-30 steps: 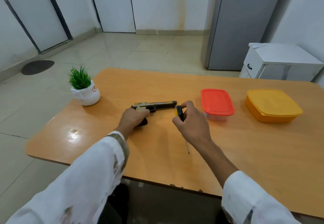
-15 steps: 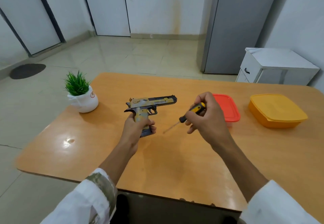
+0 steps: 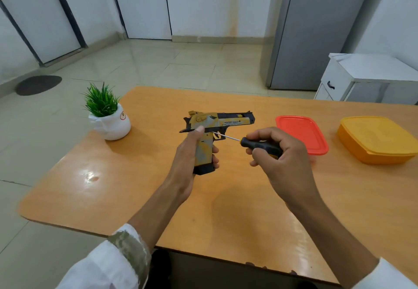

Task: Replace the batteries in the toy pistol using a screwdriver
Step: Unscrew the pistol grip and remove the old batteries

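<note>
My left hand (image 3: 188,159) grips the handle of a yellow, grey and black toy pistol (image 3: 220,121), held upright above the orange table (image 3: 226,198) with its barrel pointing right. My right hand (image 3: 278,155) holds a screwdriver (image 3: 255,145) by its black and yellow handle. The thin metal shaft points left, and its tip meets the pistol's side just above the grip, beside my left thumb.
A small green plant in a white pot (image 3: 108,117) stands at the table's left. A red-lidded box (image 3: 300,133) and a yellow box (image 3: 375,139) sit at the right. A grey fridge (image 3: 316,28) and a white cabinet (image 3: 366,78) stand behind the table.
My left hand lifted the pistol off the table and stood it upright. My right hand raised the screwdriver, turned its shaft leftward and brought the tip to the pistol's side.
</note>
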